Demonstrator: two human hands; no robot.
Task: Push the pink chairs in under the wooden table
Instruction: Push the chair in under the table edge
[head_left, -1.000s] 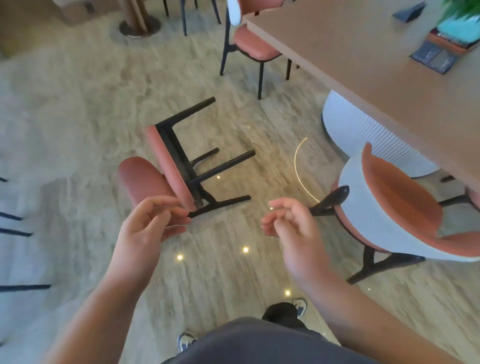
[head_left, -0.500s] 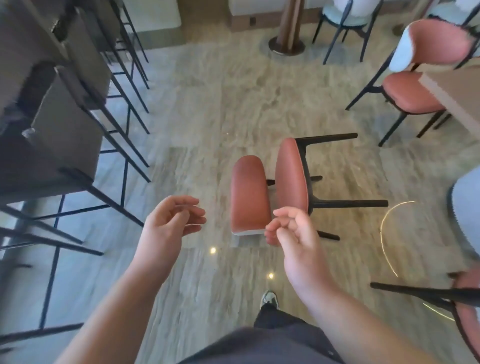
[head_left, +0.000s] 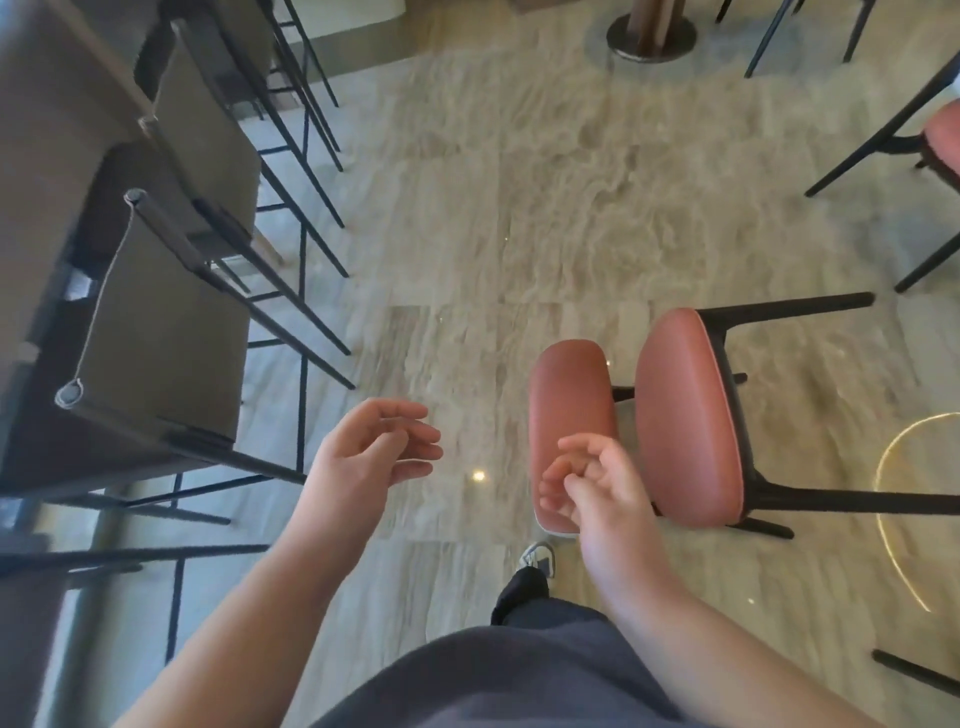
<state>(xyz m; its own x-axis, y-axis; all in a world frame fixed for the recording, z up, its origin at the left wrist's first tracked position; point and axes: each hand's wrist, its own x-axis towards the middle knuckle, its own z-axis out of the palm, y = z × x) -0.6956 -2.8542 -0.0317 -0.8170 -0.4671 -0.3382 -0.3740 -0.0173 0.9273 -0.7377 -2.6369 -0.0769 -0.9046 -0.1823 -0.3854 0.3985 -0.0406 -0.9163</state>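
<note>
A pink chair (head_left: 685, 415) lies tipped over on the marble floor, its backrest (head_left: 569, 405) flat on the floor and its black legs pointing right. My right hand (head_left: 597, 483) hovers above the backrest's near end with loosely curled fingers, holding nothing. To the left, my left hand (head_left: 379, 447) is held in the air, relaxed and empty, over bare floor. Part of a second pink chair (head_left: 943, 140) shows at the right edge. The wooden table is out of view.
Tall brown bar stools (head_left: 156, 332) with thin black legs stand in a row along the left side. A round metal pedestal base (head_left: 649, 31) sits at the top. My shoe (head_left: 537, 556) and dark clothing are below the hands.
The view has swung left, away from the wooden table and toward the bar stools. The fallen chair now sits right of centre. Both hands stay raised and empty.
</note>
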